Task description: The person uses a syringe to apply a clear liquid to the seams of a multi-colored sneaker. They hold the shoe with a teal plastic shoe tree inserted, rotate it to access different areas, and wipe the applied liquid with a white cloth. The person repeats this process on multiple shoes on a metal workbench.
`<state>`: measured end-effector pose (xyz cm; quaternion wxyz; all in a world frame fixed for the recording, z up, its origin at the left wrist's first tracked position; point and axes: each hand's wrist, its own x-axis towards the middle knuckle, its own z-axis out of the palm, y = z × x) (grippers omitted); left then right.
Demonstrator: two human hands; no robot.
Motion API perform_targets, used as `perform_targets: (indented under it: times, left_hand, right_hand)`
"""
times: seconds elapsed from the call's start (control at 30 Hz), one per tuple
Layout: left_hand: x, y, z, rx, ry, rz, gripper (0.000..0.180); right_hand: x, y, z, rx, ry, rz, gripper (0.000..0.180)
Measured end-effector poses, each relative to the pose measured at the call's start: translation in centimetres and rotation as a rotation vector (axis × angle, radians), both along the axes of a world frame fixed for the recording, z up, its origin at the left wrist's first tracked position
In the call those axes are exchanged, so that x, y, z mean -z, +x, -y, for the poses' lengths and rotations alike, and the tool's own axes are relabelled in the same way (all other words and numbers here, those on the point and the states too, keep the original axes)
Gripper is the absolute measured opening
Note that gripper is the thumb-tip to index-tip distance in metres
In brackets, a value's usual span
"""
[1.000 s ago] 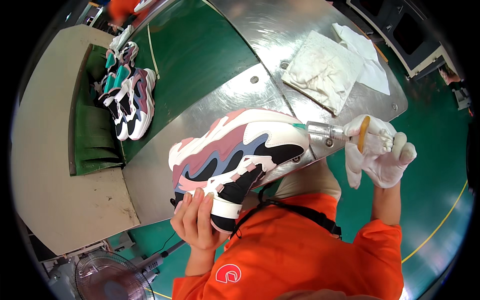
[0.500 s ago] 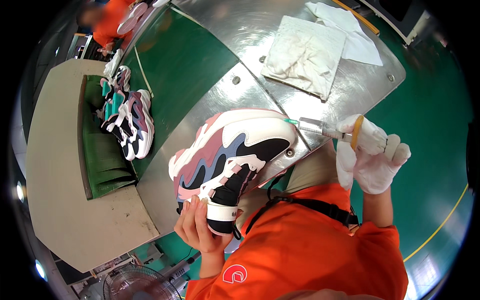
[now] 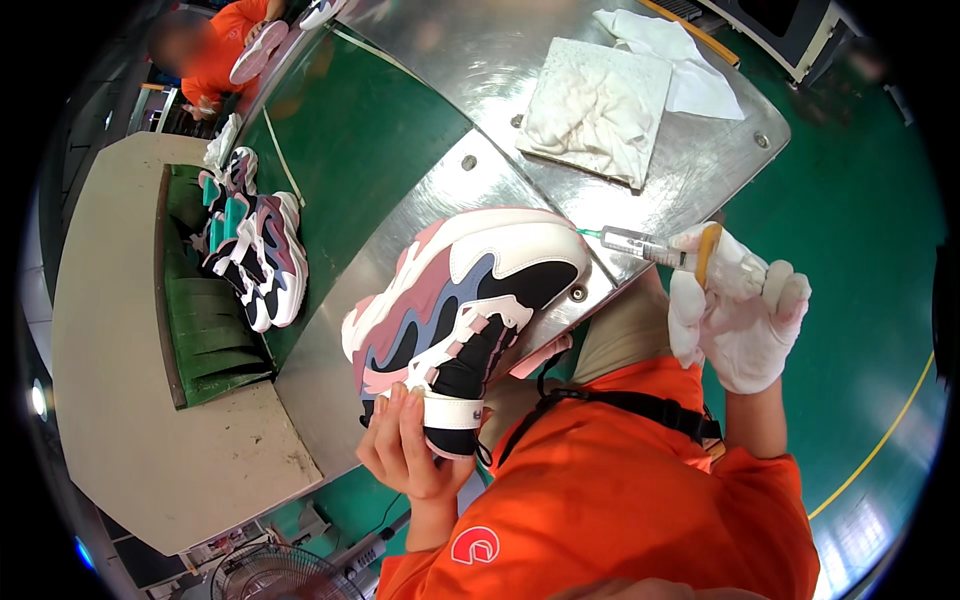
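Observation:
My bare left hand grips a chunky sneaker by its collar and heel strap. The shoe is white, black, mauve and blue, tilted on its side with its toe to the right. In my white-gloved right hand is a clear syringe with a green needle tip and an orange-yellow ring round its rear end. Its tip points left and lies at the sole edge by the toe; whether it touches cannot be made out. The fingers of the right hand are curled around the syringe's back end.
A green conveyor belt runs beside the metal table. At the table's far right, a crumpled cloth lies on a square board, by a white cloth. Several sneakers lean near a green flap. Another person holds a shoe at far left.
My view has shifted slightly. The syringe still meets the toe's sole edge, a little higher along it, and the sneaker stays in my left hand.

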<state>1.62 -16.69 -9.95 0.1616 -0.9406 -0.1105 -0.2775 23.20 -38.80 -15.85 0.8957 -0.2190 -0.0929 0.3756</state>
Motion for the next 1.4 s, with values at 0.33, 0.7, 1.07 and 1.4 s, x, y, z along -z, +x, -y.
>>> perform_targets:
  times: [0.33,0.7,1.07,1.4]
  left_hand:
    - [-0.6,0.4,-0.1,0.027,-0.049,-0.012,0.061]
    - [-4.8,3.2,-3.1,0.074,-0.205,-0.178,0.055]
    - [-7.2,9.3,-8.5,0.166,-0.403,-0.305,0.058]
    - [-7.2,12.8,-12.7,0.134,-0.732,-0.348,0.045]
  right_hand:
    - [-6.2,-0.6,-0.1,-0.039,-0.446,0.114,0.104]
    - [-4.6,-1.5,-1.2,-0.085,-0.335,0.153,0.089]
    - [-1.6,-0.9,-3.3,-0.069,-0.382,0.372,0.087]
    - [1.1,-0.2,-4.4,0.115,-0.312,0.763,0.045]
